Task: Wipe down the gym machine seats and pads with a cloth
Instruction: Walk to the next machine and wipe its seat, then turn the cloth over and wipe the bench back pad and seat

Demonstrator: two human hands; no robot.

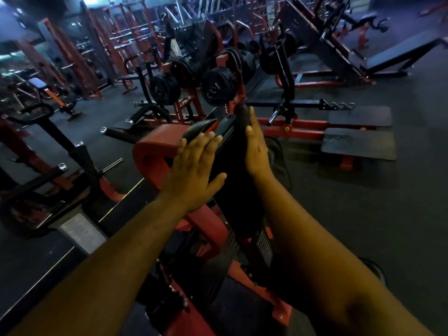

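Observation:
A long black pad (232,195) on a red-framed machine (150,151) runs away from me at the centre of the view. My left hand (194,170) lies flat on the pad's left side with straight, spread fingers. My right hand (257,151) presses against the pad's right edge, its fingers straight and pointing away from me. A dark, cloth-like shape (278,163) hangs just right of that hand. I cannot tell whether the hand holds it. The scene is dim.
Black weight plates (218,86) hang on red posts just beyond the pad. Two dark foot platforms (358,144) lie to the right on the rubber floor. A black-handled machine (80,151) stands to the left. Racks and benches fill the background.

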